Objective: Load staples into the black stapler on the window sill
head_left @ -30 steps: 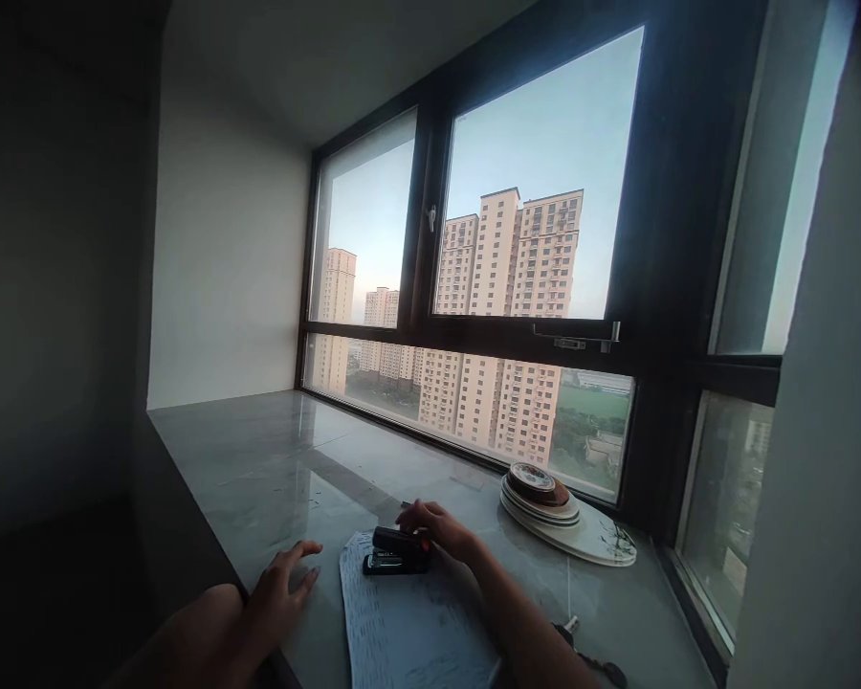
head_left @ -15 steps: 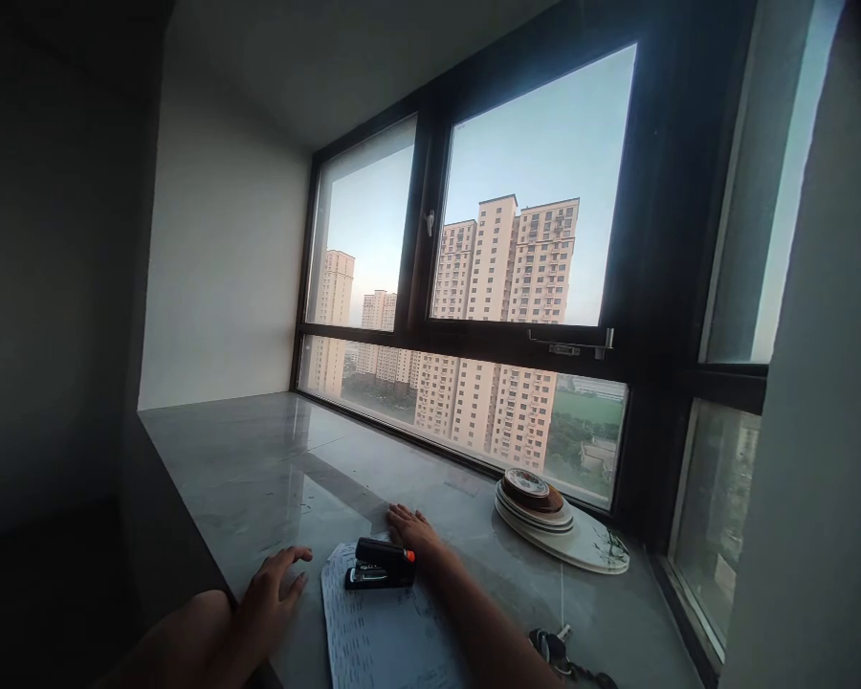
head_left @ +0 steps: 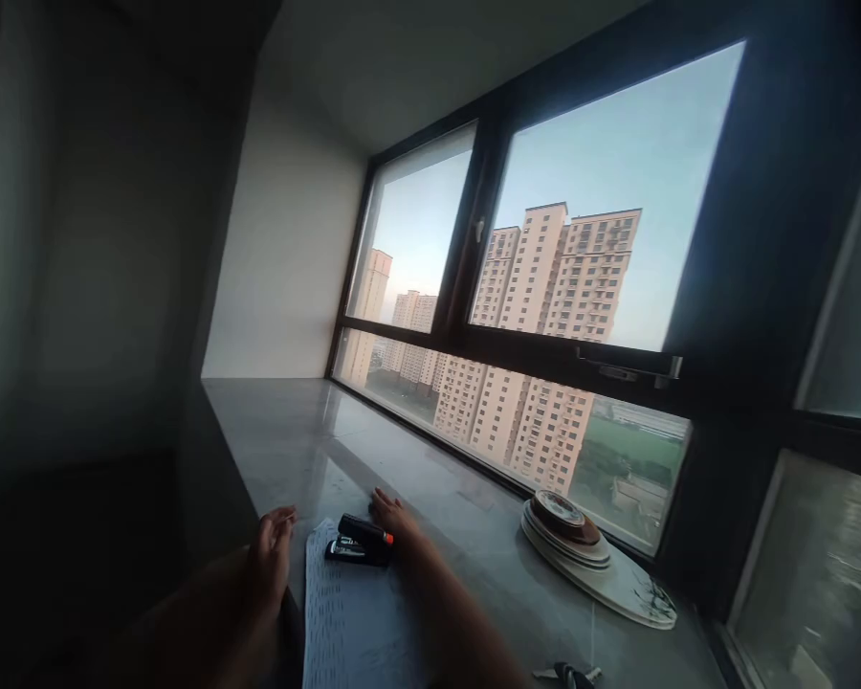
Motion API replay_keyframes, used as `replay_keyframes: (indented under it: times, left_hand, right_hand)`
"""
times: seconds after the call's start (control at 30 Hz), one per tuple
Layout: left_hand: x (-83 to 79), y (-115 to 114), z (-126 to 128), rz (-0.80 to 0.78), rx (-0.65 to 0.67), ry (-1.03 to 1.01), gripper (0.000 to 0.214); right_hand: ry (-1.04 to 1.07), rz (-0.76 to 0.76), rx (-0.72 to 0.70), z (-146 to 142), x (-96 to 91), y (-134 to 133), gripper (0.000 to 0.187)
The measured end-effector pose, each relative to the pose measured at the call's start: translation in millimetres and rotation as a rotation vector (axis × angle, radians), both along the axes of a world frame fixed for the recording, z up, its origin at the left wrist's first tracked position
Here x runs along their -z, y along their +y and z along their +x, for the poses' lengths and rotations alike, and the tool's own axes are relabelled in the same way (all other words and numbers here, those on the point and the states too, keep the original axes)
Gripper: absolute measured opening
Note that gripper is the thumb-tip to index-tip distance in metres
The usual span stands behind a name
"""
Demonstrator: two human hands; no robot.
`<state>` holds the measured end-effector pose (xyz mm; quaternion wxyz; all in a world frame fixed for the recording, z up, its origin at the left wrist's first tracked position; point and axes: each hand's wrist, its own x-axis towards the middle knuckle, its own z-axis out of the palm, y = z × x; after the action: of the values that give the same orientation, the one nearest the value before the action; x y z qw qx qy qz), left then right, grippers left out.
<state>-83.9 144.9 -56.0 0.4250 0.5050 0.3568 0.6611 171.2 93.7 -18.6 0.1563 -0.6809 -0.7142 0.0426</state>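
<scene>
My right hand [head_left: 396, 518] lies flat on the grey stone window sill [head_left: 279, 421], fingers stretched out and nothing in them. Just left of it, a black stapler [head_left: 360, 540] with an orange-red end rests on written sheets of paper [head_left: 359, 622]; its top arm is raised off the base. My left hand [head_left: 273, 550] is near the sill's front edge, left of the paper. It holds nothing, and its fingers are loosely bent. My right forearm covers part of the paper's right side.
Stacked plates [head_left: 565, 536] stand on the sill by the window, with a white oval board [head_left: 638, 588] under them. A bunch of keys [head_left: 572, 674] is at the bottom edge of the view. Dark window frames [head_left: 459, 335] border the sill; its front edge drops into shadow.
The view has turned left and tilted. My left hand has drawn back toward the sill's front edge, its fingers more bent. My right hand stays flat beside the stapler.
</scene>
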Motion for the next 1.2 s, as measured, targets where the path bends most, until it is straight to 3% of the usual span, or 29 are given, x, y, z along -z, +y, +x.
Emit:
replay_keyframes:
  times: [0.13, 0.3, 0.43, 0.57, 0.7, 0.83, 0.9, 1.0, 1.1, 1.2]
  left_hand:
    - [-3.6, -5, 1, -0.055, -0.025, -0.041, 0.034]
    - [-9.1, -13, -1, -0.086, 0.043, -0.041, 0.042]
    - [-13.3, -23, -1, 0.005, 0.185, 0.122, 0.048]
    - [-19.1, -41, 3, 0.207, 0.302, 0.398, 0.038]
    - [-26.5, -58, 3, 0.304, 0.384, 0.686, 0.033]
    - [-31.9, -63, 2, 0.306, 0.381, 0.863, 0.032]
    - [-31.9, -61, 2, 0.32, 0.393, 0.891, 0.031]
    - [-28.3, -56, 2, 0.328, 0.41, 0.903, 0.031]
    - [-26.3, -53, 1, 0.31, 0.39, 0.893, 0.035]
    - [-35.8, -47, 1, 0.357, 0.349, 0.839, 0.037]
  right_hand:
    - [0.005, -0.046, -0.028, -27, 0.2, 12, 0.053]
    - [-0.076, -0.009, -0.03, -43, -3.8, 3, 0.064]
    - [-0.154, 0.02, -0.021, -34, 2.5, -15, 0.069]
    - [-0.187, 0.052, 0.034, -11, 9.9, -37, 0.072]
    - [-0.098, 0.138, 0.122, 2, 4.0, -56, 0.061]
    - [0.157, 0.393, 0.124, -4, -13.9, -70, 0.035]
    - [0.364, 0.433, 0.062, -8, -21.2, -78, 0.034]
    - [0.605, 0.245, -0.169, -13, -24.4, -91, 0.05]
    - [0.558, 0.102, -0.365, -13, -24.2, -103, 0.045]
    - [0.543, 0.035, -0.396, -9, -28.5, -110, 0.037]
